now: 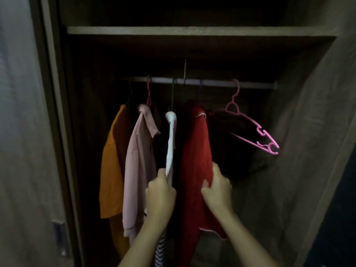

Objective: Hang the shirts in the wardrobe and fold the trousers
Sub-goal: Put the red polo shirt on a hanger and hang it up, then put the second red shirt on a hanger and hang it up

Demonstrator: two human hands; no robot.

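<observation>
Inside a dark wardrobe, several shirts hang from the rail (212, 82): an orange shirt (111, 160), a pale pink shirt (138, 160), a white-edged shirt (171, 143) and a red shirt (194, 151). My left hand (160, 193) is closed on the lower edge of the white-edged shirt. My right hand (217, 187) pinches the red shirt's fabric at its right side. A striped piece of cloth (160, 249) shows below my left forearm.
An empty pink hanger (250, 128) hangs tilted on the rail's right end. A shelf (192, 31) runs above the rail. The wardrobe's door frame (55, 112) stands at the left and a side wall (308, 132) at the right.
</observation>
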